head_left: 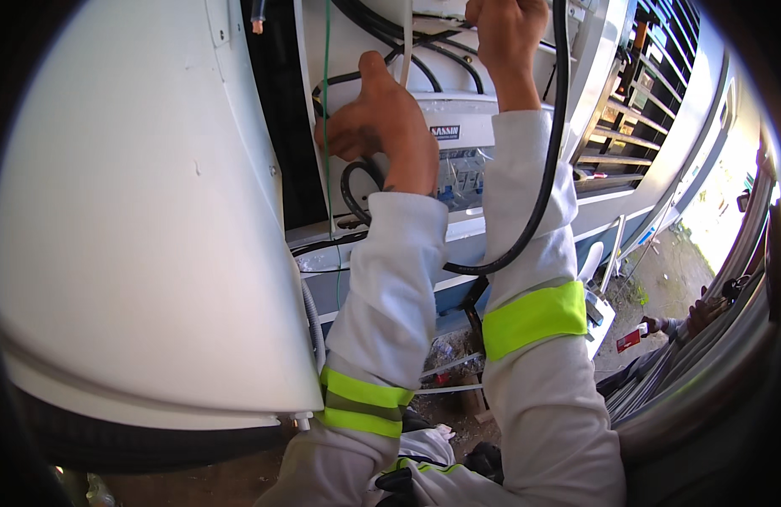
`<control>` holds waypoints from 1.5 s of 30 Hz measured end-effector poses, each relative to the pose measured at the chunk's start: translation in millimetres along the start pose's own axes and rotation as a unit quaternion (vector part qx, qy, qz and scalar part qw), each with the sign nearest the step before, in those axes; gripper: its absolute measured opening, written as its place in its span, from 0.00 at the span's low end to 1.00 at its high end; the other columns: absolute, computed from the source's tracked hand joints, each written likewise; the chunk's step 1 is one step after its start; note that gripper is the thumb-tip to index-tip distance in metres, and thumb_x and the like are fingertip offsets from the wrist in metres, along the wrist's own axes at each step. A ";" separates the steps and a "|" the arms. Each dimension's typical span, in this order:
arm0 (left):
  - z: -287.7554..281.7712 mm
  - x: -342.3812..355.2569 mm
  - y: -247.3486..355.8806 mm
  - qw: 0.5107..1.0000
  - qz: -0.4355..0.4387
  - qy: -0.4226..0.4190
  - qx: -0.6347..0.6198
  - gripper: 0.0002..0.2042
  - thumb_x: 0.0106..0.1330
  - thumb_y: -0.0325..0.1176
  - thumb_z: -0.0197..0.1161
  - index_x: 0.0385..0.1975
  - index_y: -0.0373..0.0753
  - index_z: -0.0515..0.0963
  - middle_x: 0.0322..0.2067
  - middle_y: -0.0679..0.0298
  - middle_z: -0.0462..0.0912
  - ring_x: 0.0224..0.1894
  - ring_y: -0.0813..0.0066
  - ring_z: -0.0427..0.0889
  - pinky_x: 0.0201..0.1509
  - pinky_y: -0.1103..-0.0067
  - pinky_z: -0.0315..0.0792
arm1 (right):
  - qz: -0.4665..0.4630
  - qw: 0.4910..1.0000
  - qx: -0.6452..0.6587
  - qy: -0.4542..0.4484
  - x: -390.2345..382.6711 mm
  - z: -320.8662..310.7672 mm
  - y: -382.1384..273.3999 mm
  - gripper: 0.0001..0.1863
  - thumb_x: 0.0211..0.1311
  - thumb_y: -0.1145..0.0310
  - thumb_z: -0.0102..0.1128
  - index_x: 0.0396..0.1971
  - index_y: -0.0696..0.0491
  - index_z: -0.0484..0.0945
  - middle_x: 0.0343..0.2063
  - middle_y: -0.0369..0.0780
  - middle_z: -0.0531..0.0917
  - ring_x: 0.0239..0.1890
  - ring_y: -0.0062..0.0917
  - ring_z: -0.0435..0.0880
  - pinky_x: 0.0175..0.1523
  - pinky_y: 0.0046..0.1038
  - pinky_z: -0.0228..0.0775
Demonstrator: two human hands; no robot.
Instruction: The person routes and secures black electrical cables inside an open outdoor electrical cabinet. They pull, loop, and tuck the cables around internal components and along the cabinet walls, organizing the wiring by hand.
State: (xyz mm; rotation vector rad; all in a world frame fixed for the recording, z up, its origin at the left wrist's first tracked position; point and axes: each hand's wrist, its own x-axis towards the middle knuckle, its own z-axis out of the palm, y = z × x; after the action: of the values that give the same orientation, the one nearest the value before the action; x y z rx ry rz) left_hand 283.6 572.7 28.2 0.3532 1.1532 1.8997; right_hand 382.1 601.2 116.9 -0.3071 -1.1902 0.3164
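"The white sleeves (543, 422) are filling the foreground. What are the hands doing beyond them?"

"The left hand (382, 127) is showing curled fingers beside the green wire (326, 51), its thumb pointing up; whether it's gripping anything, I can't tell. The right hand (510, 42) is showing folded fingers at the top edge, which is cutting off part of the view, so I can't tell what it's gripping either."

"Where is the black cable (561, 110) lying?"

"It's hanging just beside the right hand, curving down past the right sleeve, its cut end sitting between the forearms."

"How should I be handling it?"

"It's looking stiff, so I'd be guiding it in a wide bend, one hand supporting, the other steering. I'd be keeping that loose end from snagging the sleeves or pulling the green wire. I'd also be minding the stripped cable end (258, 15) hanging at upper left: copper is showing, so I'd be treating it as live."
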 end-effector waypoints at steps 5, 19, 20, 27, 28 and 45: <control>-7.2 7.5 -16.9 0.996 0.071 0.002 0.046 0.44 0.53 0.54 0.68 0.57 0.28 0.52 0.51 0.45 0.58 0.56 0.56 0.63 0.56 0.62 0.71 | -0.056 0.998 0.005 0.019 -1.6 -1.4 2.2 0.17 0.69 0.68 0.62 0.17 0.49 0.74 0.10 0.26 0.67 0.11 0.10 0.60 0.17 0.22 0.47; -10.0 18.4 -41.4 0.983 0.171 -0.012 0.071 0.45 0.59 0.54 0.65 0.61 0.29 0.45 0.54 0.42 0.55 0.62 0.47 0.57 0.65 0.58 0.63 | -0.192 0.959 -0.193 -0.077 -12.9 -0.1 -6.2 0.17 0.71 0.68 0.59 0.19 0.55 0.73 0.15 0.26 0.66 0.20 0.10 0.61 0.23 0.25 0.51; -9.1 17.2 -40.7 0.979 0.188 0.011 0.076 0.43 0.59 0.55 0.64 0.60 0.29 0.49 0.53 0.42 0.57 0.58 0.48 0.60 0.62 0.57 0.64 | -0.185 0.959 -0.195 -0.088 -13.2 -2.1 -6.1 0.17 0.71 0.68 0.59 0.19 0.54 0.73 0.14 0.26 0.66 0.20 0.10 0.61 0.23 0.25 0.51; 1.9 17.0 -35.2 0.980 0.179 0.052 0.071 0.41 0.58 0.54 0.64 0.58 0.28 0.53 0.51 0.42 0.59 0.54 0.50 0.62 0.57 0.57 0.66 | -0.074 0.996 -0.034 -0.043 -16.5 -9.8 1.2 0.18 0.71 0.65 0.63 0.18 0.51 0.74 0.14 0.26 0.67 0.18 0.11 0.63 0.25 0.23 0.55; 1.2 15.5 -33.1 0.982 0.174 0.043 0.065 0.44 0.58 0.54 0.65 0.60 0.28 0.49 0.57 0.39 0.54 0.61 0.51 0.58 0.59 0.58 0.67 | -0.045 0.997 0.042 -0.038 -17.5 -11.3 0.4 0.18 0.71 0.65 0.63 0.19 0.50 0.74 0.14 0.27 0.67 0.18 0.12 0.64 0.25 0.23 0.56; 5.2 9.1 -21.5 0.979 0.152 0.056 0.123 0.45 0.57 0.54 0.65 0.61 0.27 0.47 0.53 0.41 0.54 0.57 0.50 0.60 0.60 0.54 0.66 | -0.248 0.939 -0.236 -0.024 2.2 28.3 -2.3 0.16 0.69 0.69 0.63 0.19 0.55 0.75 0.14 0.26 0.67 0.20 0.10 0.59 0.22 0.24 0.50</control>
State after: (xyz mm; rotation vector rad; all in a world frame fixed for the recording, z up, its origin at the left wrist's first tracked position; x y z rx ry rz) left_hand 292.7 587.2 11.5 0.5943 1.4847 2.0627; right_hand 356.5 601.8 129.3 -0.4025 -1.3393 -0.4132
